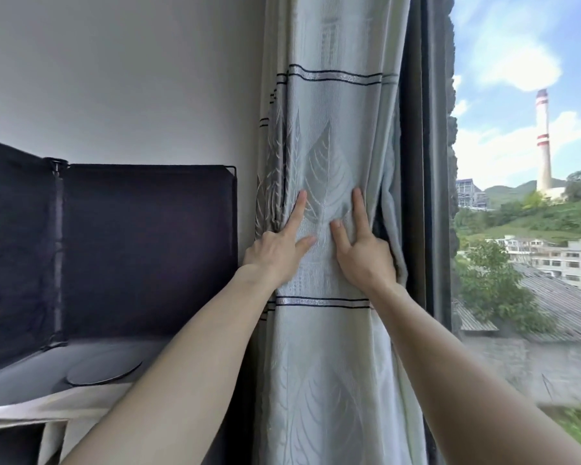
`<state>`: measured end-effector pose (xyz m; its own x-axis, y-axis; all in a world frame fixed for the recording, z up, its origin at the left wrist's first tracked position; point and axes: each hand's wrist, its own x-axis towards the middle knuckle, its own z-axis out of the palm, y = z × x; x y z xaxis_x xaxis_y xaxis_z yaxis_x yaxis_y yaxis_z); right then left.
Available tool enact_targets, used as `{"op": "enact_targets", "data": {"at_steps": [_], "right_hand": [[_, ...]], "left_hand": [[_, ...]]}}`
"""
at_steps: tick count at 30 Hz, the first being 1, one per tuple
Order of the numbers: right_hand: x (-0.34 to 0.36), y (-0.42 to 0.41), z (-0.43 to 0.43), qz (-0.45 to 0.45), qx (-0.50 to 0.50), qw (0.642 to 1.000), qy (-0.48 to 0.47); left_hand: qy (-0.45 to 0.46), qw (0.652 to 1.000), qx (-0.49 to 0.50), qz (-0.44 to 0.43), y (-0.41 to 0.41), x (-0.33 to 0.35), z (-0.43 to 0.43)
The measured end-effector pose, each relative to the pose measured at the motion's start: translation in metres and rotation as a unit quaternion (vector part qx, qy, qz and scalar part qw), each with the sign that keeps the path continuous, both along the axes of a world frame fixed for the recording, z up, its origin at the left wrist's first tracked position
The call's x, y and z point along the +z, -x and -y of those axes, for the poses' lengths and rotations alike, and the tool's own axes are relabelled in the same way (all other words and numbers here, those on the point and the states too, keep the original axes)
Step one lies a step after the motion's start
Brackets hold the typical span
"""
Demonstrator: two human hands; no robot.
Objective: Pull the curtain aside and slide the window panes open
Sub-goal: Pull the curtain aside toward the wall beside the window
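Head view: curtain point(332, 146) bunched by the wall, just left of the window point(517, 297). Left grip point(275, 250) with forefinger and thumb flat on the cloth, other fingers tucked into the left folds. Right grip point(366, 260) hooked round the right edge. Best to squeeze the bundle tight, push it left clear of the frame point(426, 196), then release and reach for the panes.

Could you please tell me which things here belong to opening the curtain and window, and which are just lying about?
Job: curtain, held by left hand and right hand; window frame.
Lying about: dark fabric screen; round grey disc.
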<state>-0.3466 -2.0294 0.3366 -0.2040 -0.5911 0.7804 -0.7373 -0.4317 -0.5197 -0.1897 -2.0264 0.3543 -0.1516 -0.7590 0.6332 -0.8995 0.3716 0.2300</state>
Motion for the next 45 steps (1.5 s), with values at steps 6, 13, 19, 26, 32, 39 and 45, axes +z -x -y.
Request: {"op": "enact_targets", "data": {"at_steps": [6,13,19,26,32,39,45], "right_hand": [[0.002,-0.005,0.040,0.006,0.013,1.000,-0.024],[0.011,-0.015,0.081,-0.006,-0.016,0.998,-0.057],[0.016,-0.018,0.111,-0.024,-0.062,0.995,-0.069],[0.012,-0.020,0.103,-0.047,-0.083,0.992,-0.083],[-0.018,-0.020,0.076,-0.084,-0.078,0.986,-0.125],[-0.044,-0.017,0.015,-0.105,-0.084,0.981,-0.137],[-0.071,-0.020,-0.038,-0.206,-0.211,0.955,-0.029]], "left_hand": [[-0.013,1.000,0.011,-0.001,-0.005,0.003,0.040],[-0.011,0.998,0.055,0.011,-0.007,0.008,0.077],[-0.006,0.997,0.076,0.010,-0.001,0.011,0.108],[0.001,0.997,0.080,0.005,-0.001,0.004,0.104],[-0.012,0.996,0.079,0.040,-0.011,-0.007,0.071],[0.068,0.935,0.227,0.265,-0.026,-0.045,0.013],[0.153,0.908,0.253,0.296,-0.029,-0.058,-0.042]]}}
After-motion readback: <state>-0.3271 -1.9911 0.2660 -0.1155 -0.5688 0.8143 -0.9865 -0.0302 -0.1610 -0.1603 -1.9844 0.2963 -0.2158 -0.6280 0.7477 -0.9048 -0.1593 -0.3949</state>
